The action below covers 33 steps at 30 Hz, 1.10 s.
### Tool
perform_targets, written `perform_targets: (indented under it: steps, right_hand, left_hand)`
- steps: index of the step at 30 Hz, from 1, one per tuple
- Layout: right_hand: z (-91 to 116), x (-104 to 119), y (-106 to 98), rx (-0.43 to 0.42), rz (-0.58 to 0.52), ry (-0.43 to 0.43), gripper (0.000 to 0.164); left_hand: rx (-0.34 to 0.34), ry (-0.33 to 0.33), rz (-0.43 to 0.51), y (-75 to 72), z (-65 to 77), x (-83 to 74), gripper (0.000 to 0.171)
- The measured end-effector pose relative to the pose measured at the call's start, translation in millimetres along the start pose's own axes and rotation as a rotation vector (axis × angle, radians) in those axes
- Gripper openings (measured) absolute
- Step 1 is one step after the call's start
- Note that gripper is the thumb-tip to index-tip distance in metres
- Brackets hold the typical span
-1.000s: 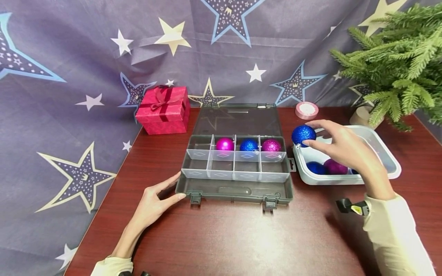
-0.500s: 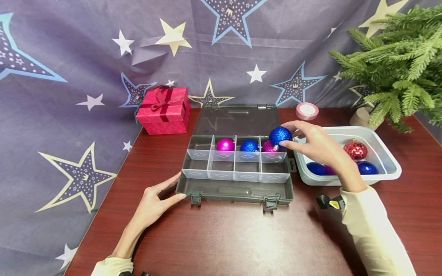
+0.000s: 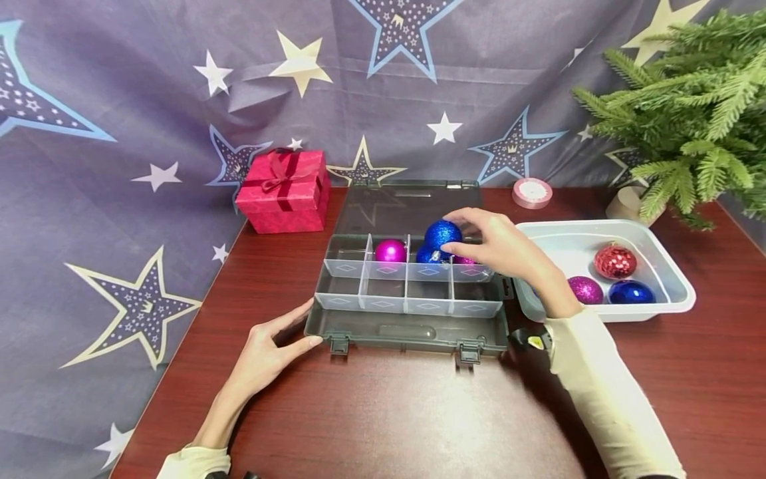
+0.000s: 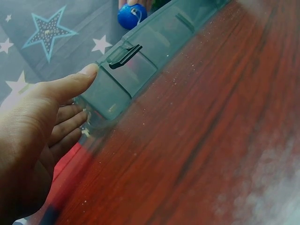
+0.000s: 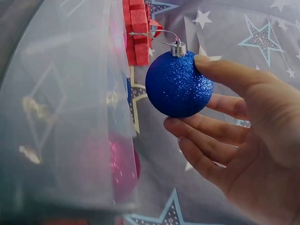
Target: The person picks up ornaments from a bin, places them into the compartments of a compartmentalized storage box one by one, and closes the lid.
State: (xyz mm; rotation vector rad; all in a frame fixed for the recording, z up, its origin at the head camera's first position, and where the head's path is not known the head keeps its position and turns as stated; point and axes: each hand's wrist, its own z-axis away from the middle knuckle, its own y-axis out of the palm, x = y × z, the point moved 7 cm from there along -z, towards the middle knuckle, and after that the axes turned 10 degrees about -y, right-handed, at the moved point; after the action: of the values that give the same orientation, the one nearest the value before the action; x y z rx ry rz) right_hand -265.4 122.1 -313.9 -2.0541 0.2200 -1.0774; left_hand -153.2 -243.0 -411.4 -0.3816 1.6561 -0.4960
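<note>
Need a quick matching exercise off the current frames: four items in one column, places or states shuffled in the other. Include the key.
Column 1
1. Red ball
2. Right hand
3. Smooth pink ball
4. Pink roll

Column 2
A. In the back row of the divided box, second compartment from the left
B. On the table, just beyond the white tub
C. Inside the white tub
D. Holding a blue glittery ball above the divided box

Pairs: 1-C, 2-D, 3-A, 4-B
</note>
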Motion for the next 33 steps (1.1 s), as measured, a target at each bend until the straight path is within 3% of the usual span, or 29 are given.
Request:
perform_targets:
  steps: [21,33]
  right_hand:
    - [-54.2,20.7,45.8,0.074,-0.099,-0.035,0.049]
    - [-80.8,29.8,66.2,0.084,-0.090,-0.061,0.050]
  left_hand:
    - [-0.001,-0.003,0.003,0.2,0.9,-0.5,0.063]
    - [0.006,-0.015,0.015,0.3,-0.6,2.3,0.063]
